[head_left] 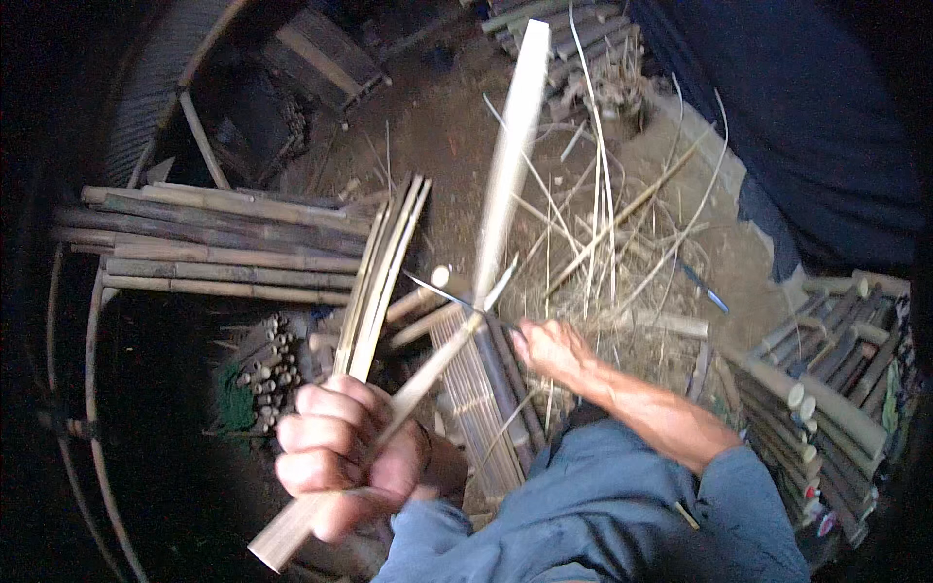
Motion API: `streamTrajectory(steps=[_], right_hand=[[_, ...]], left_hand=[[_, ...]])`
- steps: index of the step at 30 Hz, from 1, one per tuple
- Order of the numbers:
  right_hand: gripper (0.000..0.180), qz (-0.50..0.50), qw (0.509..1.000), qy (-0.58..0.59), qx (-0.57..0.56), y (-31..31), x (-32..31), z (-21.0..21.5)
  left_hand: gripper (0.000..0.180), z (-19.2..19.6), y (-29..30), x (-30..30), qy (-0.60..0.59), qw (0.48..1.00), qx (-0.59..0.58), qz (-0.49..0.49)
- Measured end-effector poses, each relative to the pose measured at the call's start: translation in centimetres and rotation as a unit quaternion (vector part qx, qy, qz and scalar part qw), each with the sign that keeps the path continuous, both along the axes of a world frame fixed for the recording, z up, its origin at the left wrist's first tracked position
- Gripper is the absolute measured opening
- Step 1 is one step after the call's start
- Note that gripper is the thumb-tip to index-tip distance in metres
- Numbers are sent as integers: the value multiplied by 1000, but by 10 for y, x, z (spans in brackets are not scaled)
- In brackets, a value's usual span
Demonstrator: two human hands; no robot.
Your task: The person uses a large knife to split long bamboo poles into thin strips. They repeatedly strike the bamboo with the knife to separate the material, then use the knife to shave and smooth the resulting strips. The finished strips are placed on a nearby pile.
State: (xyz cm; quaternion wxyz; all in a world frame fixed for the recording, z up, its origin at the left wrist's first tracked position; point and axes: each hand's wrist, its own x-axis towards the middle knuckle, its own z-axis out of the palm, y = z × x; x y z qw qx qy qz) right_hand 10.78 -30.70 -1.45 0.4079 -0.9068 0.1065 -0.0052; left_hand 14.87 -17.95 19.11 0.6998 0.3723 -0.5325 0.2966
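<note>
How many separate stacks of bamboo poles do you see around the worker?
3. One stack lies at left on the ground, one pile at top centre, and one stack at right beside the right forearm. More may be hidden in the dark edges.

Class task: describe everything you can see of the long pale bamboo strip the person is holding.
The long pale bamboo strip is flat, narrow and light tan, blurred in its upper part. It runs tilted from the lower left, where the left hand grips its squared end, up past the middle of the picture to a top end near the upper edge. A thin knife blade, held by the right hand, meets it near the middle.
</note>
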Motion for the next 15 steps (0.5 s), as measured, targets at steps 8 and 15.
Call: streamTrajectory(steps=[8,15], right_hand=[[27,-19,989,-139,41,-10,45,71],[37,20,971,-232,-56,-86,47,213]], left_hand=[[71,-17,-11,128,196,920,262,-217],[47,116,-110,117,179,972,124,-90]])
